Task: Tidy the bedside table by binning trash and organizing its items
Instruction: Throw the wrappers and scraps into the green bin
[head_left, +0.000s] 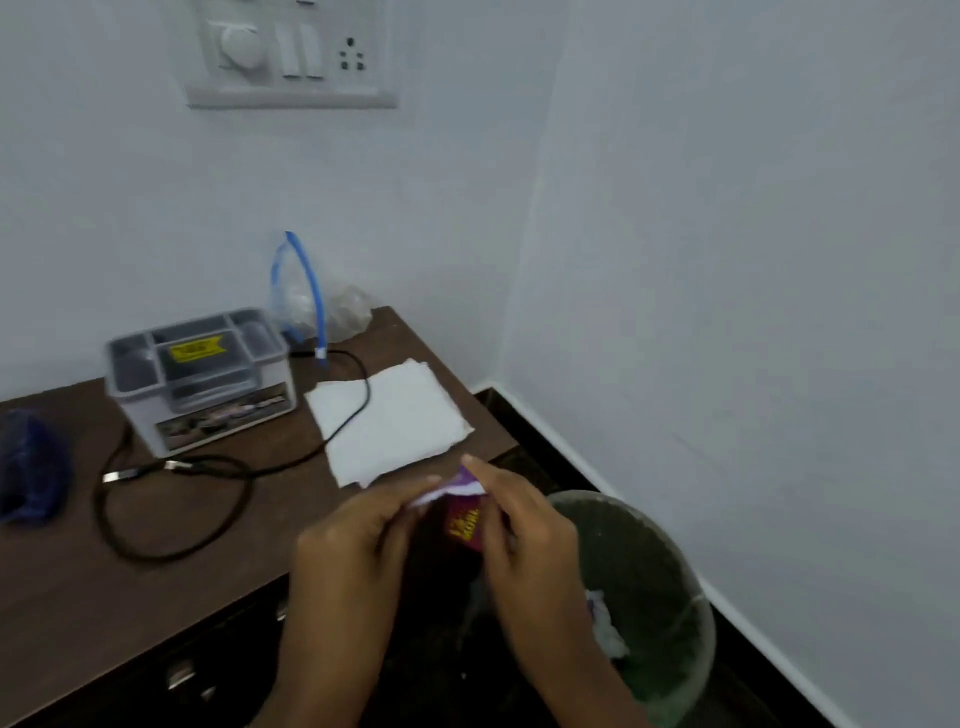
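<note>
Both my hands hold a purple wrapper (464, 519) with yellow lettering, just off the front right corner of the brown bedside table (104, 597). My left hand (358, 540) pinches its left edge and my right hand (524, 535) pinches its right edge. A green-lined bin (660, 582) stands on the floor right below and to the right of my hands, with white crumpled trash inside. On the table lie a white tissue sheet (389, 421), a black cable (171, 499) and a grey organizer box (200, 376).
A clear zip bag with a blue seal (306, 296) leans against the wall behind the organizer. A dark blue object (31, 462) sits at the table's left edge. A switchboard (291, 52) is on the wall above. Drawer handles show on the table's front.
</note>
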